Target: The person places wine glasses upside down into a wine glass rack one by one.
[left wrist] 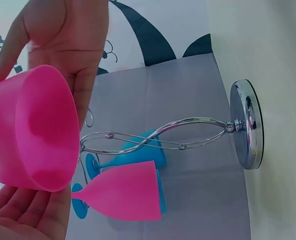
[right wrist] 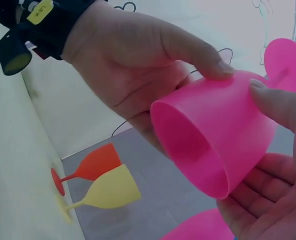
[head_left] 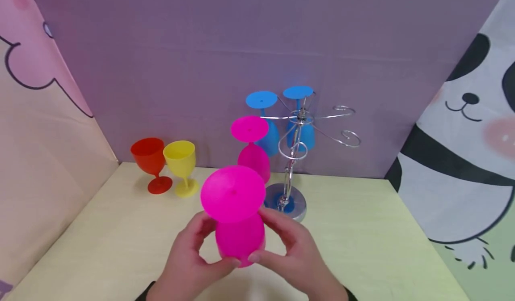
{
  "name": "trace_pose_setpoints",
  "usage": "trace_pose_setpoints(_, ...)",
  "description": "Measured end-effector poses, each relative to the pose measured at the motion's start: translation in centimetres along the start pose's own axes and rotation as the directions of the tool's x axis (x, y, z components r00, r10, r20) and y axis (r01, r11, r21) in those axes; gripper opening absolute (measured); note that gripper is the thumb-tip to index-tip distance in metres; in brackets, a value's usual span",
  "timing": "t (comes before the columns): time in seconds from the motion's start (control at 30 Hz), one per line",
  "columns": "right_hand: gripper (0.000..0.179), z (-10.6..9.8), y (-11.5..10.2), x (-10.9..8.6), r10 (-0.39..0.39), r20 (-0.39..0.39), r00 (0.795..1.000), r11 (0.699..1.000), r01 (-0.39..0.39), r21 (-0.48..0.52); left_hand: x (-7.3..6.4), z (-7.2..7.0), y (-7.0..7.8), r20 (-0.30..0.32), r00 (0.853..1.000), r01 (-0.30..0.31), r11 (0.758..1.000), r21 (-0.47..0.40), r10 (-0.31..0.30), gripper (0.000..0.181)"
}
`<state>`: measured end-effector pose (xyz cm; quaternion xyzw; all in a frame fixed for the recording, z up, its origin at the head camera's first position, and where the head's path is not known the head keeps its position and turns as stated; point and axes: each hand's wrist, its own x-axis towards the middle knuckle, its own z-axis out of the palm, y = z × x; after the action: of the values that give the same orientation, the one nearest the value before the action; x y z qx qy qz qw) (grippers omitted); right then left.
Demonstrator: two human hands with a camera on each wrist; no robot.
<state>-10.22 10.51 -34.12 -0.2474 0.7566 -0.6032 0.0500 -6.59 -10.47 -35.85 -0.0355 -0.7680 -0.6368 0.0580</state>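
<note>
A pink plastic goblet is held upside down above the table, its round foot on top and its open rim facing down. My left hand grips the bowl from the left, thumb on the near side. From the right, my right hand grips the same bowl, and the two thumbs nearly meet. Behind it stands a chrome rack with curled wire arms. Another pink goblet and two blue goblets, one at the back and one to its left, hang inverted from the rack.
On the table at the back left, a red goblet and a yellow goblet stand upright side by side. The rack's round base sits just beyond my right fingers. A purple-grey backdrop rises behind the table.
</note>
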Motion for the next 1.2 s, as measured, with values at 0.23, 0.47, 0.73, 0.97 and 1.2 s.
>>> trace_pose_setpoints(0.23,0.06,-0.2,0.8,0.3,-0.055,0.0,0.999,0.998,0.055,-0.03,0.3,0.1,-0.4,0.02,0.996,-0.092,0.996,-0.01,0.092,0.07)
trace_pose_setpoints(0.47,0.059,0.1,1.1,0.4,-0.014,-0.015,1.0,1.0,0.014,-0.003,0.2,0.1,-0.3,-0.017,1.0,0.012,1.0,-0.009,-0.012,0.074)
trace_pose_setpoints(0.73,0.061,0.5,1.2,0.8,0.02,-0.052,0.998,1.0,-0.02,-0.005,0.7,0.0,-0.7,-0.018,0.998,-0.056,0.998,0.006,0.057,0.068)
trace_pose_setpoints(0.97,0.061,0.0,1.5,0.3,0.049,-0.119,0.992,0.997,-0.055,-0.049,1.3,0.8,-0.9,0.025,0.997,-0.074,0.997,-0.02,0.075,0.063)
trace_pose_setpoints(1.2,0.061,-1.3,2.1,-0.2,0.103,-0.187,0.977,0.992,-0.114,-0.049,2.2,2.3,-0.9,0.055,0.988,-0.144,0.989,-0.021,0.145,0.061)
